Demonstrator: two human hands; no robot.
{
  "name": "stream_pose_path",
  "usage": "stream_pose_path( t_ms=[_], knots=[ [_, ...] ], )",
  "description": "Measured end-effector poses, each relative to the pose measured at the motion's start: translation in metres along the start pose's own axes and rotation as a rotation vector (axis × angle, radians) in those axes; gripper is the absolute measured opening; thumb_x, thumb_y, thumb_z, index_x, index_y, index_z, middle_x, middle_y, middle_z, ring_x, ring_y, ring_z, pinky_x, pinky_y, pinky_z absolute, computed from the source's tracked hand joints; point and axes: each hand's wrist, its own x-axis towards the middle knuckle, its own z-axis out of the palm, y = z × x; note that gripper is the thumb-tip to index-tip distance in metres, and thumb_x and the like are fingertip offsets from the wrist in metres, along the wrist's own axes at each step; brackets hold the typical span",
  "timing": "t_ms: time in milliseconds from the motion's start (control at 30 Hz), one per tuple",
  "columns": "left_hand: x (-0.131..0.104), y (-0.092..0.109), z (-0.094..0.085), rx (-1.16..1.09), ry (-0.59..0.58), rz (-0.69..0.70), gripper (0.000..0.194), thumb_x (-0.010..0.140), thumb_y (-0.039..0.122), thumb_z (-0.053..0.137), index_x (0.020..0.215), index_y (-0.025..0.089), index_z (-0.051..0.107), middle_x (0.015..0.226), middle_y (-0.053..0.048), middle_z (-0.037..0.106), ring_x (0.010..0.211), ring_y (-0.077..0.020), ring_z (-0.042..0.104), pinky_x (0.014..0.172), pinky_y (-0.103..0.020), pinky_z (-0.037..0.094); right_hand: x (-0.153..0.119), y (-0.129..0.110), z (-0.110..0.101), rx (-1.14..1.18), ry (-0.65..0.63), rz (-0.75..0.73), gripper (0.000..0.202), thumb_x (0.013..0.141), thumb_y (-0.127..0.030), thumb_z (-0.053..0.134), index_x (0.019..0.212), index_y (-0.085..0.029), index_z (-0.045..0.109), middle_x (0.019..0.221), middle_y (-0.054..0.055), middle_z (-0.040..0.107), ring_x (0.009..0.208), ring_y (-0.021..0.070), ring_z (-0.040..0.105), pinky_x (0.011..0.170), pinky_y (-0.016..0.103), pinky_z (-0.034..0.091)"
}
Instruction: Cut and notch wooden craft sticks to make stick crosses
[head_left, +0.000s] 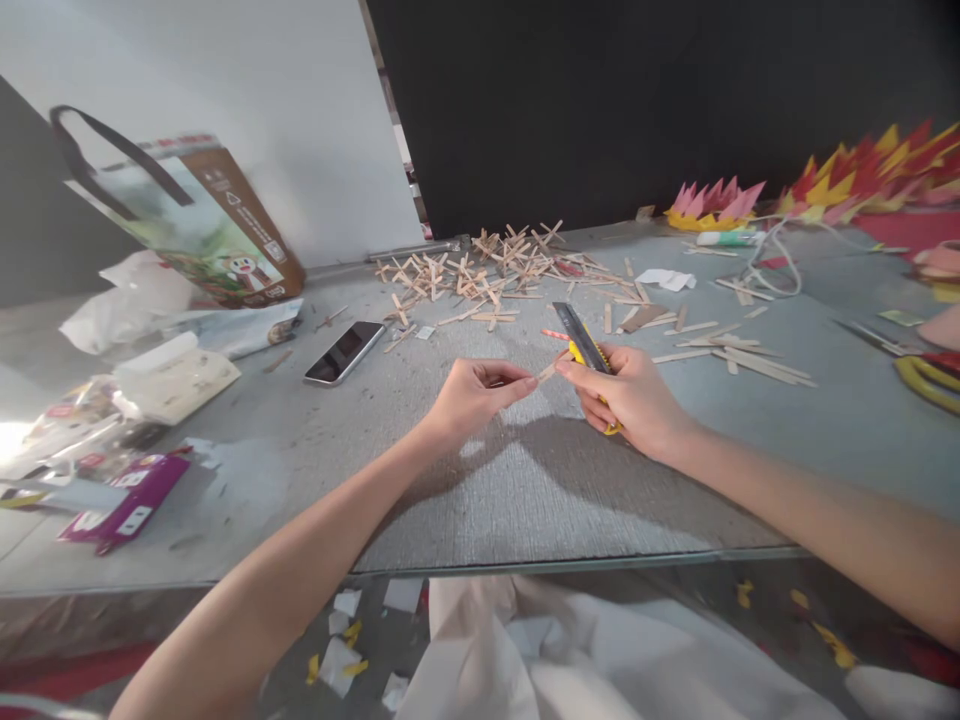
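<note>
Stick [550,371] between two hands, long axis from 8 to 2 o'clock

The small wooden stick is held above the bench [262,430], near the middle of the view. Its 8 o'clock end is pinched by the grip of the left hand [474,395], thumb and finger pressed together. Its 2 o'clock end goes to the thumb of the right hand [637,395]; how firmly this thumb presses, I cannot tell. So both hands are equally near, and the stick makes a short bridge between them.

The right grip is closed around a yellow cutter knife [585,345], which points from 5 to 11 o'clock and so crosses the line of the stick. Whether its blade is out, I cannot tell.

Farther from the stick, a heap of crossed sticks [487,285] lies at 11 o'clock, and loose flat sticks [757,362] lie at 3 o'clock. The phone [344,352] is at 9 o'clock, well apart from the left hand. Scissors [934,380] lie much farther out at 3 o'clock.
</note>
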Motion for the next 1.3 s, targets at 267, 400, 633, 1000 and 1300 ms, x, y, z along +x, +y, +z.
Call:
stream_pose_path(
  t_ms=[267,400,633,1000,1300],
  knots=[
    [0.002,-0.003,-0.002,-0.047,-0.072,-0.029,0.036,0.081,0.051,0.084,0.087,0.015,0.083,0.066,0.000,0.059,0.061,-0.0100,0.045,0.058,-0.027,0.031,-0.001,-0.001,0.002,0.070,-0.016,-0.014,0.029,0.086,-0.044,0.084,0.095,-0.022,0.066,0.041,-0.013,0.039,0.031,0.0068,0.029,0.031,0.021,0.030],
    [0.001,0.000,-0.002,-0.135,-0.106,-0.053,0.031,0.081,0.046,0.084,0.083,0.015,0.082,0.067,0.000,0.059,0.064,-0.0109,0.046,0.062,-0.028,0.032,-0.002,-0.003,0.003,0.104,-0.031,-0.018,0.028,0.086,-0.043,0.085,0.094,-0.023,0.067,0.042,-0.013,0.038,0.032,0.0064,0.027,0.031,0.021,0.028],
    [-0.001,0.006,0.000,-0.149,-0.119,-0.010,0.030,0.084,0.042,0.080,0.070,0.016,0.075,0.066,0.000,0.057,0.063,-0.0108,0.045,0.065,-0.028,0.035,-0.001,-0.002,0.004,0.138,-0.037,-0.015,0.030,0.086,-0.044,0.084,0.095,-0.023,0.066,0.045,-0.013,0.037,0.033,0.0061,0.028,0.032,0.021,0.028],
    [-0.001,0.006,0.003,-0.127,-0.058,0.013,0.032,0.088,0.043,0.075,0.073,0.016,0.072,0.066,0.001,0.056,0.064,-0.0114,0.046,0.066,-0.029,0.034,-0.002,-0.003,0.006,0.130,0.039,-0.002,0.039,0.083,-0.044,0.087,0.109,-0.022,0.069,0.049,-0.013,0.036,0.034,0.0067,0.028,0.031,0.022,0.029],
    [0.000,0.001,0.003,-0.269,-0.094,-0.030,0.043,0.083,0.055,0.080,0.069,0.016,0.068,0.068,0.000,0.057,0.066,-0.0117,0.046,0.067,-0.029,0.035,-0.003,-0.005,0.005,0.197,-0.008,0.033,0.032,0.083,-0.043,0.087,0.087,-0.024,0.062,0.051,-0.012,0.036,0.034,0.0060,0.027,0.031,0.022,0.027]
  ],
)
